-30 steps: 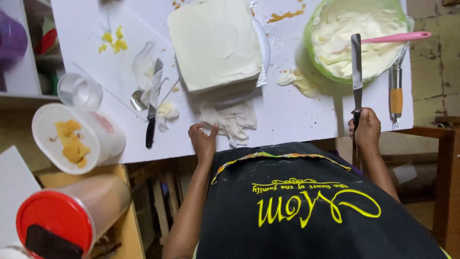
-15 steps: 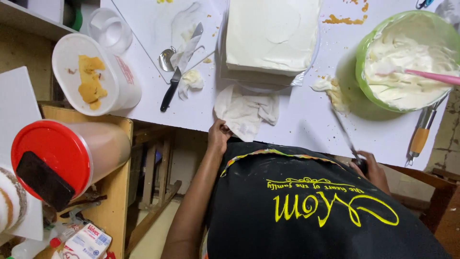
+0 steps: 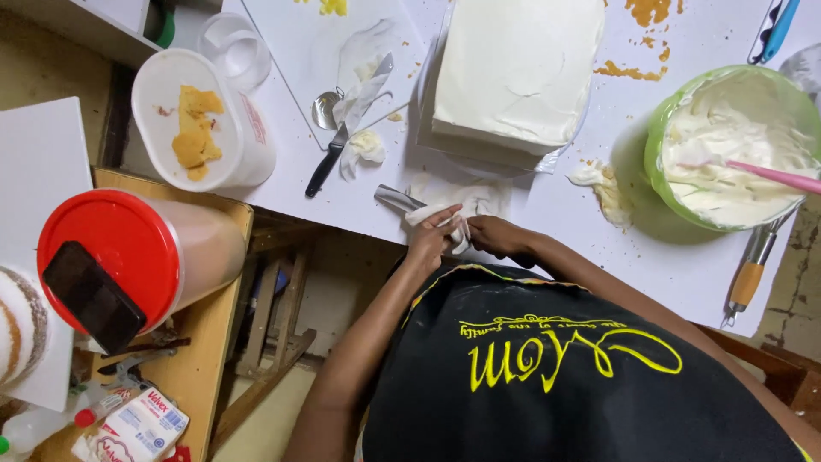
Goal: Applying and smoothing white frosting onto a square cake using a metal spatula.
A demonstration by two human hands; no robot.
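My left hand (image 3: 430,245) pinches a white tissue (image 3: 453,212) folded around the metal blade of a palette knife (image 3: 395,198), whose tip sticks out to the left over the table's near edge. My right hand (image 3: 499,235) is closed at the other end of the blade; the handle is hidden under it. Just beyond the hands stands a rectangular cake (image 3: 517,68) coated in white cream. At the right is a green bowl (image 3: 658,137) of white cream with a pink spatula (image 3: 780,178) in it.
A black-handled knife (image 3: 327,164), a spoon (image 3: 325,109) and creamy tissue lie on a white board. A white tub (image 3: 248,145) holds yellow crumbs. A red-lidded jar (image 3: 128,248) carries a black phone (image 3: 90,295). A wooden-handled tool (image 3: 748,278) lies right. Cream smears and crumbs dot the table.
My right hand has brought the palette knife from the right side to the table's near edge. My left hand has picked up the tissue and closed it around the blade. The view shifted right.
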